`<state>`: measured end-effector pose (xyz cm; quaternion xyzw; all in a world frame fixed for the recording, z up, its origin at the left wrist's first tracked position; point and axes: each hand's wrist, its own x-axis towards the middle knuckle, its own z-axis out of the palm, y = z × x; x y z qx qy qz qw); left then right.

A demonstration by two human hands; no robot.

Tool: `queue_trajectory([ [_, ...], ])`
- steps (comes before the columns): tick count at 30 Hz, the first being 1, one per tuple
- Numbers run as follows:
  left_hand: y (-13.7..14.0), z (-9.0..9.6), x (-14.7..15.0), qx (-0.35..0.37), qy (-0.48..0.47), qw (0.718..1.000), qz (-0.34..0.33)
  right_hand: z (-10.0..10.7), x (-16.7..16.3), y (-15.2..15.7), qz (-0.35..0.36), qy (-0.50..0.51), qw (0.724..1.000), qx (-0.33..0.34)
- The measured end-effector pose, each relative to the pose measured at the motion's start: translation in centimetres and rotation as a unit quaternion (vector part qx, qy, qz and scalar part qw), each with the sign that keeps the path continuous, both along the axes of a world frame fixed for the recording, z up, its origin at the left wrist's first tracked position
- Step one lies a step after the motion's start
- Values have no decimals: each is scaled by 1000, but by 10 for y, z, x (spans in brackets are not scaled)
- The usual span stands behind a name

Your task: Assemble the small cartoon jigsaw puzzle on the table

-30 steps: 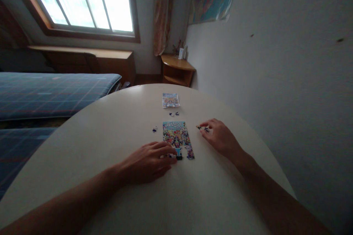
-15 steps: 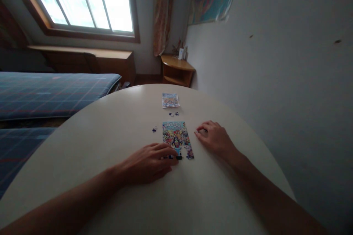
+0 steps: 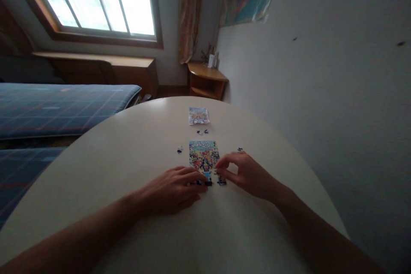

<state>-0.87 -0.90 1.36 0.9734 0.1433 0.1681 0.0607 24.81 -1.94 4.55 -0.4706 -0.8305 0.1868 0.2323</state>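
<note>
Smooth round table (image 3: 135, 145), so steady the puzzle (image 3: 203, 153) with that loosely spread left hand (image 3: 175, 186) and square up the piece (image 3: 215, 172) seemingly pinched in the right hand (image 3: 248, 175).

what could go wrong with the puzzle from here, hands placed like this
The left hand rests on the lower left of the puzzle, so a slight push might shift it. The right hand is close to the narrow strip at the lower right and may knock it. The small piece it seems to pinch could slip.
</note>
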Motion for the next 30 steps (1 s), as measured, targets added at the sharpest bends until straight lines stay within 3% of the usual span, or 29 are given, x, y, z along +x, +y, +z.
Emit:
queue_trajectory([
  [12,0,0,1,5,0,1000,-5,0,-7,-6,33,-30,997,-60],
  [30,-1,1,1,-1,-8,1000,-3,-11,-8,-2,57,-18,998,-37],
])
